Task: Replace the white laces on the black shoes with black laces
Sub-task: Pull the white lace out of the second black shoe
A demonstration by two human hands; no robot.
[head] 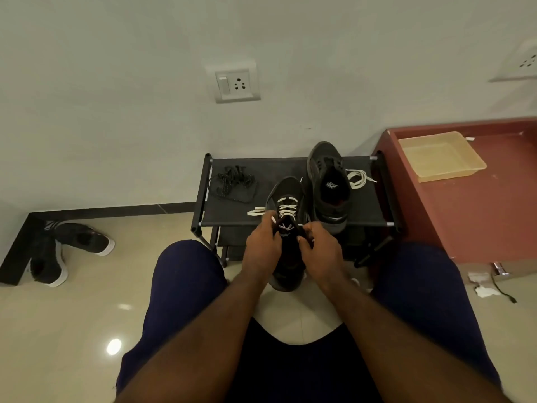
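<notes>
Head view, seated, both knees in frame.

Left hand [263,245]: fingers curled, pinching one end of the white lace [287,209] at the left side of the tongue; the white tip shows just above my knuckles.
Right hand [319,248]: fingers curled, pinching the same lace at the right side of the top eyelets.

Held shoe [286,193]: black, sole down, toe pointing away from me and lying over the bench's front edge, heel toward me and off the bench, above the floor between my knees. Cannot tell whether the toe rests on the bench [276,167]. The white lace is still crossed through the upper rows. A loose loop of it trails left of the toe, at the bench's front edge.

Second shoe [328,184]: black, on the right half of the bench, just beside the held shoe, opening up, toe at the back edge. No lace visible in it.
Loose white lace [359,178]: bundled on the bench near the right edge, touching or just beside the second shoe.
Black laces [234,183]: loose heap at the bench's back-left corner, well apart from both hands.

Surroundings: yellow tray [441,157] on a red-brown cabinet [494,205] right of the bench; wall socket [236,82] above the bench; another pair of dark shoes [72,248] on the floor at left.
</notes>
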